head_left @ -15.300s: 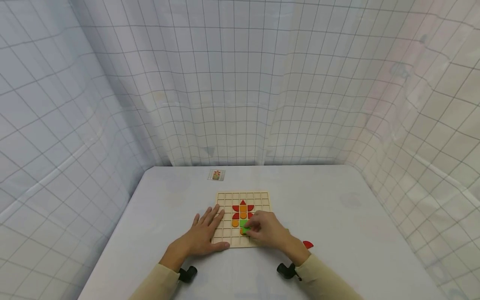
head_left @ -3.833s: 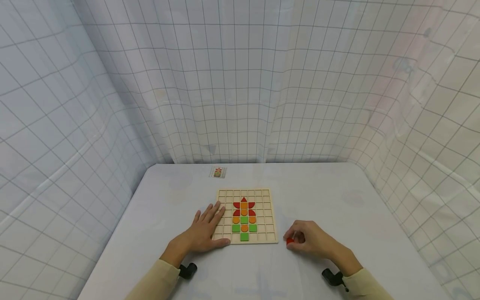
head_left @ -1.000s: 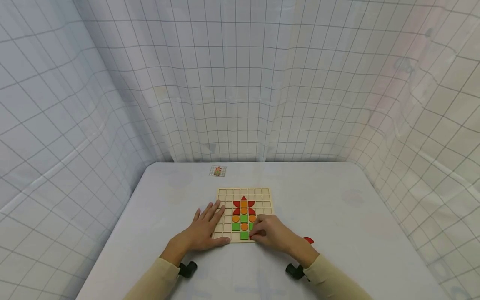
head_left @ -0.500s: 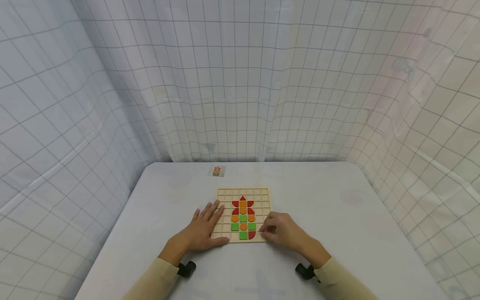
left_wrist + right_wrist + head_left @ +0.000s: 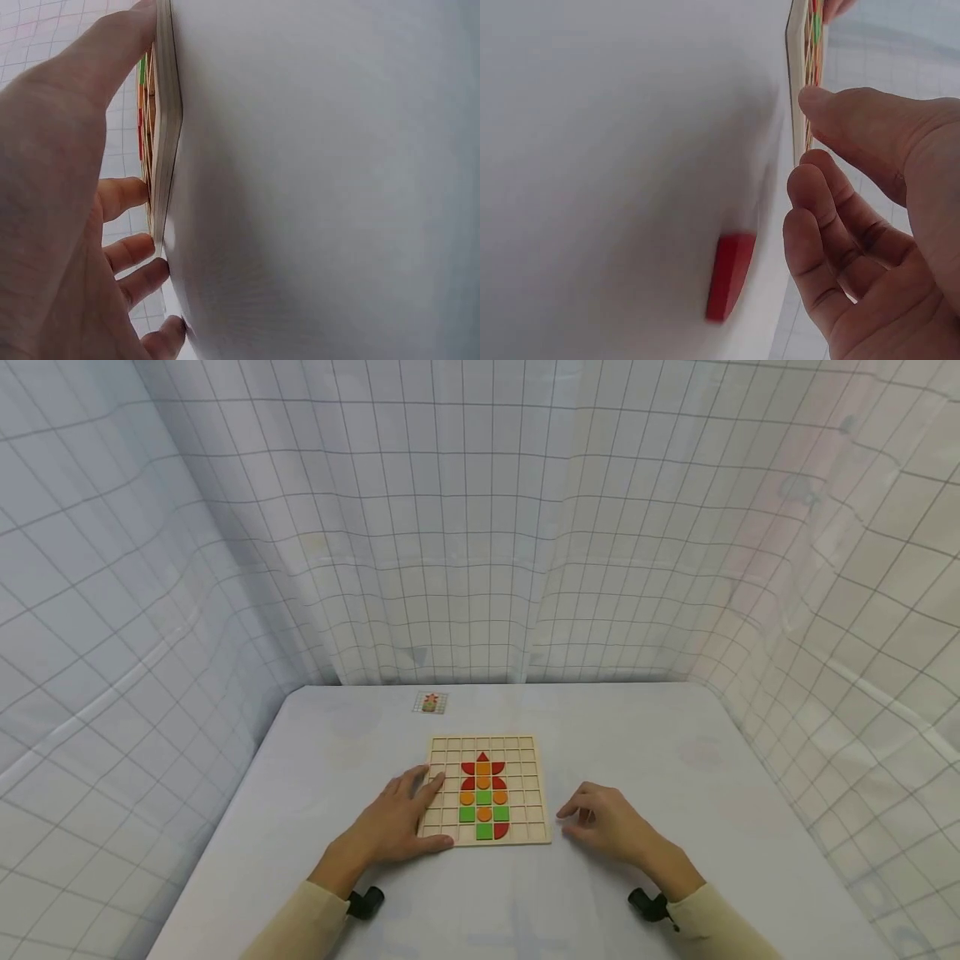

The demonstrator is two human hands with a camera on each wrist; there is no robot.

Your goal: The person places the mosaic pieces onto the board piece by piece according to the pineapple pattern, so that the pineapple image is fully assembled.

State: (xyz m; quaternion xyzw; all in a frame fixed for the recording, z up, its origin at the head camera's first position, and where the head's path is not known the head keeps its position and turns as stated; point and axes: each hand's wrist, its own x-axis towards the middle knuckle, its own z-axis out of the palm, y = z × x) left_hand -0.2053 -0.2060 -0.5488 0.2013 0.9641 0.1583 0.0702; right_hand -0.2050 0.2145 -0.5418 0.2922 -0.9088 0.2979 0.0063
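Note:
A pale wooden grid board (image 5: 525, 789) lies on the table, bearing red, orange and green flat pieces. In its front row a red quarter-circle piece (image 5: 501, 831) sits right of a green square (image 5: 484, 832). My left hand (image 5: 390, 822) rests at the board's left side, thumb on the front edge, fingertips around the left edge. Right of the board, my right hand (image 5: 611, 825) hovers over the table with fingers loosely bent and holds nothing. In the right wrist view a loose red piece (image 5: 731, 277) lies on the table near it; the head view hides it behind the hand.
A small picture card (image 5: 430, 702) showing a red, orange and green figure on a grid lies behind the board. White curtains with a grid pattern (image 5: 450, 527) enclose the white table (image 5: 637, 735) at the back and sides.
A red quarter circle has gone from my right fingers into the board's front row. The right hand has since drawn away rightward, off the board. My left fingers have bent and shifted slightly left.

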